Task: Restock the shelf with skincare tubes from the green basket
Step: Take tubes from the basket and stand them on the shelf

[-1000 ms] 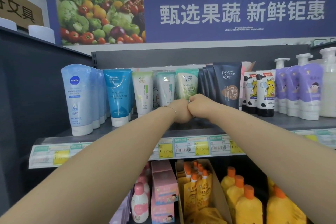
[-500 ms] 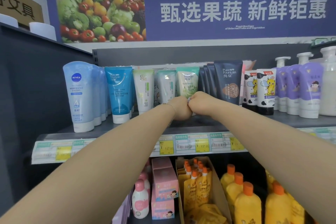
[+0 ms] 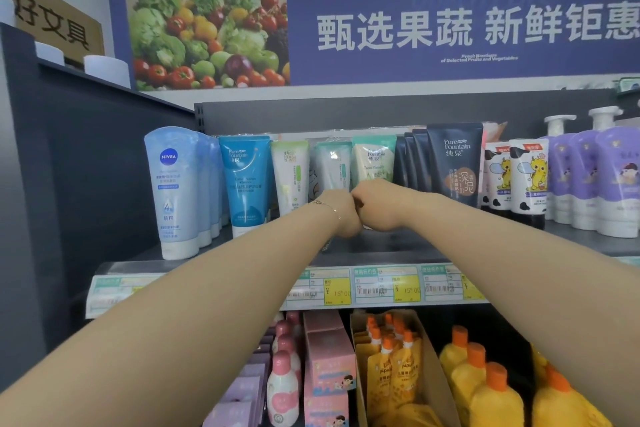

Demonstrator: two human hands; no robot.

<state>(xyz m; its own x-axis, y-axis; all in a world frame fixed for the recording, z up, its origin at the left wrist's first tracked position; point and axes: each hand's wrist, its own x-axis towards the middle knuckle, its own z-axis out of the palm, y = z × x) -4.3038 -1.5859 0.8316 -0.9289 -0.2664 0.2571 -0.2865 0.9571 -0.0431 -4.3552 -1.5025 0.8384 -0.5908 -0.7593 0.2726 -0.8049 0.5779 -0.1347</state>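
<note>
Basically no change over the last second: both arms stay stretched to the shelf (image 3: 381, 253), left hand (image 3: 341, 215) and right hand (image 3: 375, 206) knuckle to knuckle at the foot of the pale green tubes (image 3: 372, 159), only the view drifts a little. Fingers face away from me, curled like fists, can't tell if they're clamped on a tube. Reads as seating or straightening one in that row, so placement isn't finished. Green basket not visible from here. Below, a cardboard display box (image 3: 433, 367) holds orange-capped pouches (image 3: 394, 367), yellow bottles (image 3: 485, 392) beside it
</note>
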